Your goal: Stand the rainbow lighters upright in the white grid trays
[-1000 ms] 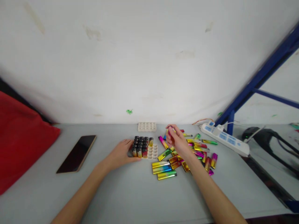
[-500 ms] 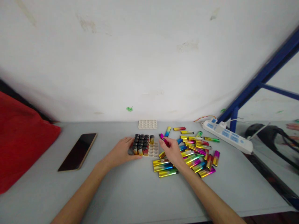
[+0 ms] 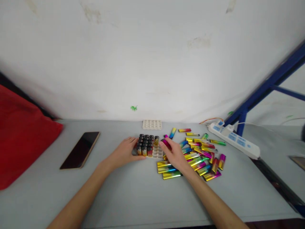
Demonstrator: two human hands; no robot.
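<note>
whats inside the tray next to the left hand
Lighters stand upright in the tray, black tops up, with open slots showing at front right. The slots beneath the lighters are covered and cannot be seen.

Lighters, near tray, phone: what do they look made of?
Lighters: probably plastic with a metallic coating or wrap; mirror-like glints on colour-fade bodies.
Tray: likely moulded plastic, off-white, matte; uniform cups, no bright glints. Pulp not excluded.
Phone: likely glass face, smooth and dark; gold-toned edge, metal or plastic unclear.

Nothing legible — labels (image 3: 241,142) on power strip (image 3: 235,141) blurred
</note>
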